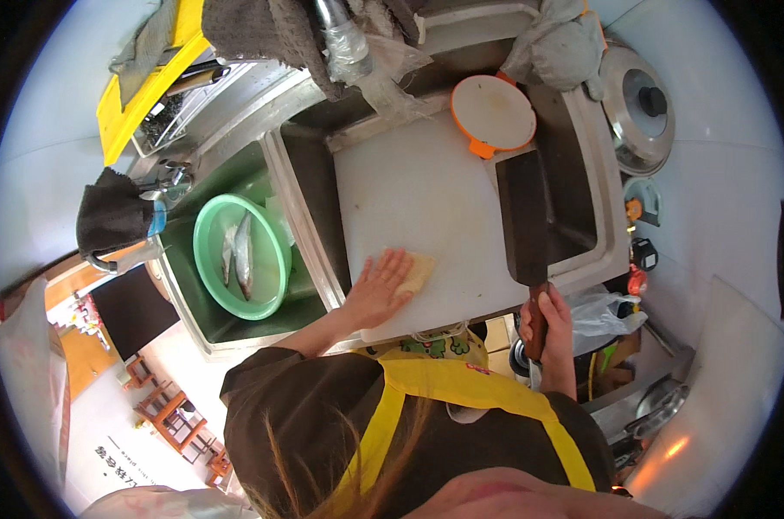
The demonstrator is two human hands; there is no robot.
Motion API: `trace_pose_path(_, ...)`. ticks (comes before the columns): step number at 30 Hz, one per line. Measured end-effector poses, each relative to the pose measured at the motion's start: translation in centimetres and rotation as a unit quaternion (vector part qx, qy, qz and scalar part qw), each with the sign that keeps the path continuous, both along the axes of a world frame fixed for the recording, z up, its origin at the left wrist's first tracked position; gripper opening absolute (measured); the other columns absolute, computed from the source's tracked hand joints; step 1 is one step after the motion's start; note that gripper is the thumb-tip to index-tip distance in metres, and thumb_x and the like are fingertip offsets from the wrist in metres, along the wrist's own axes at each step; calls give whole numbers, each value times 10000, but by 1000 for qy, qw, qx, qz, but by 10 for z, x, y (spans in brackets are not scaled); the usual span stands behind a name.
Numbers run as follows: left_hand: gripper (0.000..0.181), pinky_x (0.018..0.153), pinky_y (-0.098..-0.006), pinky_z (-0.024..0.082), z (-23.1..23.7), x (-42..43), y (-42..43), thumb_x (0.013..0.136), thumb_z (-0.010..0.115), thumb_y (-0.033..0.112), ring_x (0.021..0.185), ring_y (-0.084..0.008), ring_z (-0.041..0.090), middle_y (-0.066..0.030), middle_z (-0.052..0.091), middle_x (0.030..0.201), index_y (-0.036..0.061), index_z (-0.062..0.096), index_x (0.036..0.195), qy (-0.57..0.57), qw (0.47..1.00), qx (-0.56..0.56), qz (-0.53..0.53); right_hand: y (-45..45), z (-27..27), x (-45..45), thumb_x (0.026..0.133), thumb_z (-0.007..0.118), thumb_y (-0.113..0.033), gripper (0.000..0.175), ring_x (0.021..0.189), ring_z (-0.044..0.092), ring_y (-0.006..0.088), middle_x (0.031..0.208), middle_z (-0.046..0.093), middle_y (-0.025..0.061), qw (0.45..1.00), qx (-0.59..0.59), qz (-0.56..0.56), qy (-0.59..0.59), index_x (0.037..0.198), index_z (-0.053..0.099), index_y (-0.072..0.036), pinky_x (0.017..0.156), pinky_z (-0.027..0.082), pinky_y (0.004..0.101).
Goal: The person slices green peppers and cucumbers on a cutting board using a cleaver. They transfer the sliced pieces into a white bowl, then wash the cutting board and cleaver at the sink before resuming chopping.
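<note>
My left hand (379, 293) lies flat, palm down, over a tan sponge or cloth (422, 270), part of which shows beyond the fingers. Beneath it is a white cutting board (424, 188) laid across the steel sink. The fingers of my right hand (556, 329) wrap around the wooden handle of a cleaver (523, 224). Its wide dark blade points away from me, over the board's right edge and the sink basin.
A green basin (284, 266) holding water and fish (243, 254) stands in the left sink. A white round dish or board with an orange rim (493, 113) sits at the back right. Beyond the right rim is a steel pot lid (638, 107). A faucet (174, 178) rises at left.
</note>
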State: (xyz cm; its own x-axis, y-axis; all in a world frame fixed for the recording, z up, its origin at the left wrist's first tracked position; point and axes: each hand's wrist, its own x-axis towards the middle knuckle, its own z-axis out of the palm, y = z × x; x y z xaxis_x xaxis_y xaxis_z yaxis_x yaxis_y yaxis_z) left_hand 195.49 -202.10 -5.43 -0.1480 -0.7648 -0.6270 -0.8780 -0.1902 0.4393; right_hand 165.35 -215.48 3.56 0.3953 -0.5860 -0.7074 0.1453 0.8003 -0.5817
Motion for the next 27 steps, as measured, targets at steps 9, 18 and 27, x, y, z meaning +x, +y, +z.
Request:
trace_pose_path(9, 322, 878, -485, 446, -90, 93, -95, 928, 472, 209, 914, -439, 582, -259, 618, 981, -10, 529, 1157, -36, 941, -164, 292, 19, -20, 2, 952, 506, -129, 390, 507, 429, 68, 670, 482, 13, 994, -74, 39, 75, 1309, 441, 14, 453, 352, 201)
trace_pose_path(18, 334, 788, -475, 468, 18, 178, -174, 912, 518, 265, 989, -430, 568, -251, 604, 1046, -13, 521, 1096, -241, 861, -445, 39, 23, -18, 2, 954, 508, -143, 400, 480, 418, 69, 661, 487, 13, 995, -66, 50, 61, 1328, 443, -14, 440, 341, 204)
trace_pose_path(27, 386, 884, -411, 446, 29, 154, -286, 882, 558, 328, 1062, -324, 556, -158, 587, 1105, 38, 519, 1133, -51, 909, -414, 10, 29, -13, -2, 958, 494, -125, 387, 489, 414, 69, 676, 490, 14, 995, -73, 24, 64, 1323, 446, -6, 436, 343, 205)
